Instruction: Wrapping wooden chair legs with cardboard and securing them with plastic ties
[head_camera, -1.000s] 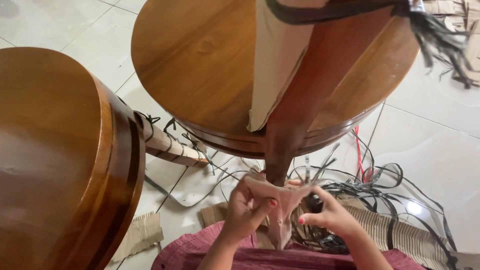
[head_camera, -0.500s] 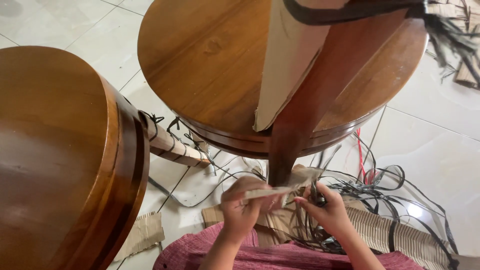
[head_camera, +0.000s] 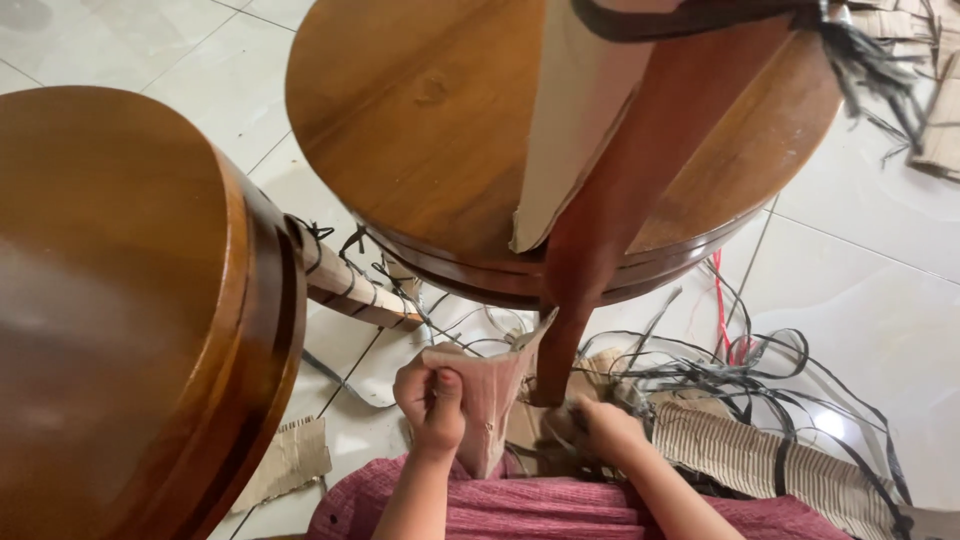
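Left hand (head_camera: 432, 398) now pinching the cardboard wrap (head_camera: 490, 395) upright beside the table leg (head_camera: 562, 345), no longer flat. Right hand (head_camera: 605, 428) closed low at the leg's foot, on what, unclear. Wrapping seemingly coming loose.

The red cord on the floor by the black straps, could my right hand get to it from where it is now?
Probably yes: the right hand is low by the table leg, and only loose black straps lie before the red cord.

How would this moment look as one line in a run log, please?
left hand: grips cardboard piece | right hand: at table leg base, grasp unclear | floor: black straps
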